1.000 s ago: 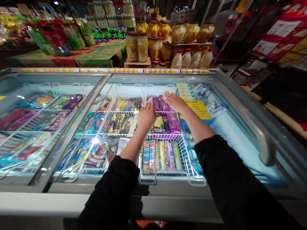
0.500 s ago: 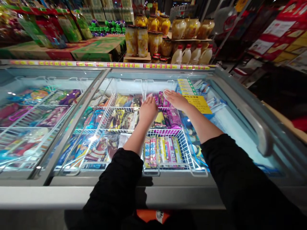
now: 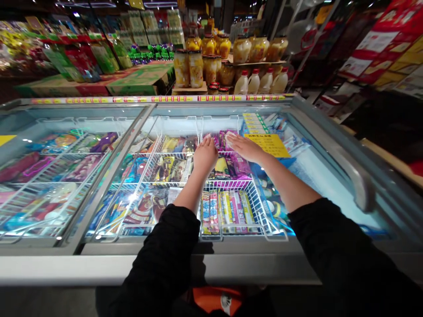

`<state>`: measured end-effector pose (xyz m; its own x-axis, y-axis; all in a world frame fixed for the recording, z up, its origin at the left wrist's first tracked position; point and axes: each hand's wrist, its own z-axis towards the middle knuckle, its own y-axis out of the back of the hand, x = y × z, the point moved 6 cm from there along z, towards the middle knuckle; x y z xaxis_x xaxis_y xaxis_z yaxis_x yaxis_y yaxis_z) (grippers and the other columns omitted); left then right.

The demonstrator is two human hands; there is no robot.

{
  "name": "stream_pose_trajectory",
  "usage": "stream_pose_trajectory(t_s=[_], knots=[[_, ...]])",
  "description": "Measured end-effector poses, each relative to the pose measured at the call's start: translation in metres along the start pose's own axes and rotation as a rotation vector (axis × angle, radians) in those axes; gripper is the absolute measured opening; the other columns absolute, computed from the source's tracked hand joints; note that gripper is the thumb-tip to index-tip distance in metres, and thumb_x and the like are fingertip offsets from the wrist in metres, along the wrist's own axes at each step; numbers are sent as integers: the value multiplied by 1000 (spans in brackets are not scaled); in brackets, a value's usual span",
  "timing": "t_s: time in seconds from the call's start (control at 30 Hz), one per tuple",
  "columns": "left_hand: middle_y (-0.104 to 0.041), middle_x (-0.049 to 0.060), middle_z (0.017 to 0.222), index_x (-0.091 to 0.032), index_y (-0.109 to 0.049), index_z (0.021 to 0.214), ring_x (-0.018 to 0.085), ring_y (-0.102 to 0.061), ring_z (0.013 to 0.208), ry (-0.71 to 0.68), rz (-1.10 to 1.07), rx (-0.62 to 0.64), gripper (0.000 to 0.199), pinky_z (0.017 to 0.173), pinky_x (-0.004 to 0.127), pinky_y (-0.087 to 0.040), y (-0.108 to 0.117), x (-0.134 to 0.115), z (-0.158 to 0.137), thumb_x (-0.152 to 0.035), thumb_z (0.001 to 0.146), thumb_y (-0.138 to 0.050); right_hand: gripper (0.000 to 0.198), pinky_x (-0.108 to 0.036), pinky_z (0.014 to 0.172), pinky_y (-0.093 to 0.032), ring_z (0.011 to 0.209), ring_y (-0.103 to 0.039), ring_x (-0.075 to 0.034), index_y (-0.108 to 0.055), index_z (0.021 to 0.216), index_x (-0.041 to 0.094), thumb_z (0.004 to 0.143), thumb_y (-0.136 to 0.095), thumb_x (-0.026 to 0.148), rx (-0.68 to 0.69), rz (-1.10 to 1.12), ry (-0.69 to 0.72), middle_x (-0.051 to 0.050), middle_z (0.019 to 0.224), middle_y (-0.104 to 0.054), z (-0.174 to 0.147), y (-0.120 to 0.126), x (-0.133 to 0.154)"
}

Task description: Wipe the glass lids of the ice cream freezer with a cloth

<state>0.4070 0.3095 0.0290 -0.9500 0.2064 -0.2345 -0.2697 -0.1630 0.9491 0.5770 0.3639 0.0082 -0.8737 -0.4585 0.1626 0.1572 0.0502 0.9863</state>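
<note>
Both of my arms, in black sleeves, stretch forward over the chest freezer (image 3: 231,259). My left hand (image 3: 205,155) is above the wire baskets, its fingers bent together; something pale pink shows at their tips, too small to name. To its right, my right hand (image 3: 243,147) lies palm down with fingers together over a small whitish piece (image 3: 228,140). Close around the hands are purple ice cream packets (image 3: 240,166) and yellow-and-dark packets (image 3: 220,169). Nearer me, a white wire basket (image 3: 256,198) holds upright rows of slim ice packs (image 3: 228,209).
A yellow handwritten sign (image 3: 272,145) lies right of my right hand. The lid's grey handle (image 3: 365,189) runs along the right side. Behind the freezer stand glass jars of fruit (image 3: 188,68) and white jugs with red caps (image 3: 254,82). More baskets of packets fill the left.
The view has tipped up slightly, so the freezer sits lower in the picture. Both hands remain near the same packets, with only a slight shift.
</note>
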Motion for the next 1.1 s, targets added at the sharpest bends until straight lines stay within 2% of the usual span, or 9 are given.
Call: stream_pose_trajectory(t_s=[0.1,0.2,0.37,0.5,0.57,0.7,0.8,0.93,1.1], knots=[[-45,14,168,-8,-47,159,23,-41,158,0,11,-3,53,132,38,-33,-1,0,0,-17,107,-40,65,-50,134,-24,164,-25,-28,-31,171,21,109,-22,38,-23,-21,-100,-2,178,-26,5,3,-16],[-46,13,168,-10,-48,159,22,-42,158,5,12,-15,54,131,39,-35,-1,1,0,-17,106,-41,66,-50,134,-22,164,-24,-29,-33,169,13,108,-23,34,-49,-52,-176,-8,178,-27,24,3,-15],[-47,12,167,-14,-48,159,22,-43,157,-11,14,-14,53,130,40,-36,0,1,0,-18,107,-41,64,-58,132,-25,164,-26,-31,-40,166,17,107,-26,34,-91,-40,-150,-7,175,-33,35,0,6],[-46,14,168,-9,-47,159,22,-41,158,-11,11,-3,53,131,38,-35,0,1,-1,-18,107,-40,65,-56,134,-24,164,-25,-28,-39,168,23,108,-23,41,-77,-12,-19,-3,175,-33,7,-4,10],[-46,14,168,-10,-48,159,22,-42,158,-9,2,-9,53,130,39,-36,-1,2,-1,-18,107,-40,64,-57,134,-23,164,-25,-28,-38,169,28,108,-22,43,-80,-5,1,1,175,-33,-5,-3,3],[-47,14,167,-11,-49,158,22,-42,158,-8,7,-22,53,131,40,-35,-3,2,1,-18,106,-40,64,-59,134,-21,164,-24,-30,-36,169,24,108,-24,39,-71,-25,-111,0,176,-31,-4,2,-10],[-47,15,167,-9,-49,158,23,-42,158,-9,18,-22,53,131,39,-35,-3,1,1,-17,106,-40,63,-59,134,-21,164,-23,-32,-38,168,19,107,-27,35,-79,-41,-158,-3,176,-33,8,5,-2],[-48,14,166,-8,-50,157,22,-44,157,-11,20,-25,52,130,38,-36,-1,1,1,-17,107,-40,64,-55,134,-23,164,-26,-29,-38,168,19,107,-26,34,-69,-30,-59,-3,176,-32,4,0,22],[-47,13,167,-10,-50,157,22,-43,157,-12,17,-23,51,130,38,-36,-1,1,1,-17,107,-41,63,-50,135,-22,165,-24,-23,-34,170,30,108,-23,41,-39,6,71,4,177,-28,-36,-6,30]])
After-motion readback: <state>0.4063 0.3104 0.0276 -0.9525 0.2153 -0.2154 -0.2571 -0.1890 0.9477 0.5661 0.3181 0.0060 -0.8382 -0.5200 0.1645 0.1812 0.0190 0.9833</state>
